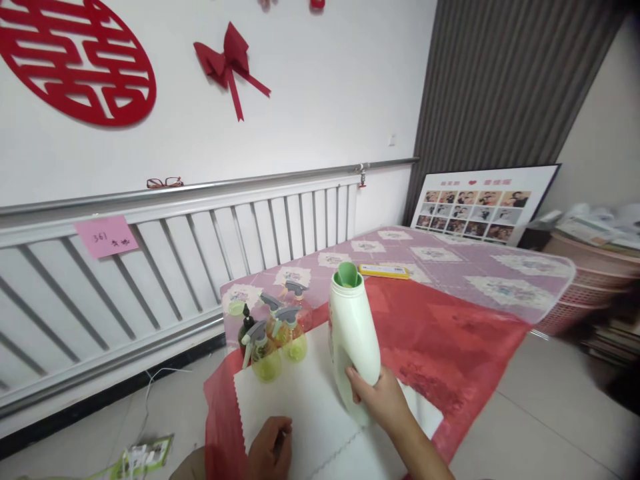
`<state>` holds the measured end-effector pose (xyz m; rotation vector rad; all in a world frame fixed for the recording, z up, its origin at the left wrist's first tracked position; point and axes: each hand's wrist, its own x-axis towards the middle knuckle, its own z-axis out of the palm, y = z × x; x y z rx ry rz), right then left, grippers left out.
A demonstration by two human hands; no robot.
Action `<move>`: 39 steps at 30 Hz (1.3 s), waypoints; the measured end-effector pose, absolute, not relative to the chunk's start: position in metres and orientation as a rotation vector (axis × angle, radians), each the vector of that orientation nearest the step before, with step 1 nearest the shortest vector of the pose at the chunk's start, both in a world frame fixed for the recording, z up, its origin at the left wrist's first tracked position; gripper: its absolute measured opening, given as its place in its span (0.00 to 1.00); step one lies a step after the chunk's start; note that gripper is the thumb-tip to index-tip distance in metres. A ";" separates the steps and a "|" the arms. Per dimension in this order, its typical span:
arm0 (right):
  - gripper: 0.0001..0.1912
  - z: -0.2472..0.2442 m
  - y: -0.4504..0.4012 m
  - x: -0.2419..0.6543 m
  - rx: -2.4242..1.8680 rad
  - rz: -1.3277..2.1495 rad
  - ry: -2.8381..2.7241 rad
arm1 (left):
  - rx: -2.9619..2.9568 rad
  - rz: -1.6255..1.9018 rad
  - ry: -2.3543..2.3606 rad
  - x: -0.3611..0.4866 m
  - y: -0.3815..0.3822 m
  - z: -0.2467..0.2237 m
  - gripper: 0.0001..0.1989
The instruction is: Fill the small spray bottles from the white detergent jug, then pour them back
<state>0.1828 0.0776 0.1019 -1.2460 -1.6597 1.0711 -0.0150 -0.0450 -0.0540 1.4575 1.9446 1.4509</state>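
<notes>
My right hand [380,395] is closed round the lower part of a pale green-white detergent bottle [354,333]. The bottle leans slightly, and its open neck shows a green pouring spout [348,275]. Below it lies a white sheet [305,407] with a scalloped edge. My left hand [273,445] is curled at the sheet's near left; whatever its fingers may hold is hidden. Several spray bottles [265,363] with grey heads and yellow liquid stand at the sheet's far left corner, with a dark pump bottle [246,325] beside them. A pale green round piece [237,308] lies behind.
A red cloth [440,333] covers part of the table with a patterned lilac cover [505,267]. On it lies a yellow-edged box [384,271]. A white radiator [200,253] runs behind; pink baskets [590,280] stand at right. A cord [149,393] trails on the floor.
</notes>
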 end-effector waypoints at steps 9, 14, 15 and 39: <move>0.19 0.072 0.087 0.185 -1.246 1.113 -1.665 | 1.530 1.379 1.985 -0.017 -0.042 -0.060 0.11; 0.15 0.064 0.085 0.184 -1.295 1.076 -1.628 | 1.588 1.309 1.965 -0.020 -0.042 -0.059 0.11; 0.14 0.063 0.084 0.184 -1.306 1.063 -1.617 | 1.602 1.287 1.952 -0.022 -0.042 -0.057 0.10; 0.22 0.021 0.066 0.194 -1.225 0.850 -1.547 | 1.329 1.255 1.937 -0.016 -0.043 -0.022 0.13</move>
